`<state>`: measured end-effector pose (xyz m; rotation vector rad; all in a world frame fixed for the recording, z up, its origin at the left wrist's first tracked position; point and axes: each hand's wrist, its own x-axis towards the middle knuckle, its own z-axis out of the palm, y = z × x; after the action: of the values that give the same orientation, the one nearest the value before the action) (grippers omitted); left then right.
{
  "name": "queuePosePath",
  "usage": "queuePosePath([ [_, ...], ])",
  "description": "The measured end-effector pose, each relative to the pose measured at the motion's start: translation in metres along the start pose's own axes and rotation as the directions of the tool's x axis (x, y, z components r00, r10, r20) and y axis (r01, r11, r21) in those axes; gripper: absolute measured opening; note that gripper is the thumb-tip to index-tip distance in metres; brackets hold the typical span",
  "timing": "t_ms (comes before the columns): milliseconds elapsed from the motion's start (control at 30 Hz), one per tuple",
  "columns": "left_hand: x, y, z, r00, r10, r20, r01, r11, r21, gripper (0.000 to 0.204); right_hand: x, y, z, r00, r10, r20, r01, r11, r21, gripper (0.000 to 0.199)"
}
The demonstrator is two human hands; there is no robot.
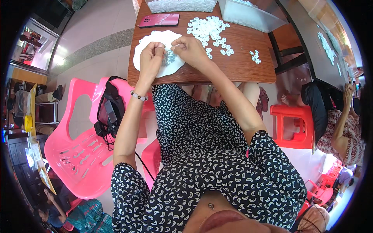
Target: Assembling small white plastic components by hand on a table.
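Over a white plate (144,39) with a wavy rim, my left hand (151,58) is closed in a pinch, thumb against fingertips. My right hand (190,50) pinches just to its right, over the plate's right part. Whatever the fingertips hold is too small to make out. Between and below the hands, a heap of small grey, shiny pieces (169,59) lies in the plate, partly covered by them. Right of the plate, many small white oval pieces with holes (205,28) are spread in a pile. A smaller cluster of white pieces (255,56) lies farther right.
A pink phone (159,20) lies behind the plate on the brown wooden table (241,72). Two clear bins (248,17) of white pieces stand at the far edge. A pink chair (83,143) with a black bag is at left, a red stool (292,126) at right. Other people sit nearby.
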<state>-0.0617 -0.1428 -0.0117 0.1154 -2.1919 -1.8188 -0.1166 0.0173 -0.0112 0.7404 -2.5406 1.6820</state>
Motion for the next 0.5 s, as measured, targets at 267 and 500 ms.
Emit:
queuePosePath([
  [267,-0.006,0.012,-0.007,0.994,-0.093,-0.049,0.087,0.989,-0.123,0.019,0.001,-0.007,-0.012,1.0,-0.008,-0.002,0.008,0.991,-0.132,0.025],
  [500,-0.022,0.027,-0.007,0.981,-0.196,-0.001,0.19,0.953,-0.236,0.016,-0.014,-0.009,-0.031,0.996,0.057,0.067,-0.06,0.997,0.053,0.025],
])
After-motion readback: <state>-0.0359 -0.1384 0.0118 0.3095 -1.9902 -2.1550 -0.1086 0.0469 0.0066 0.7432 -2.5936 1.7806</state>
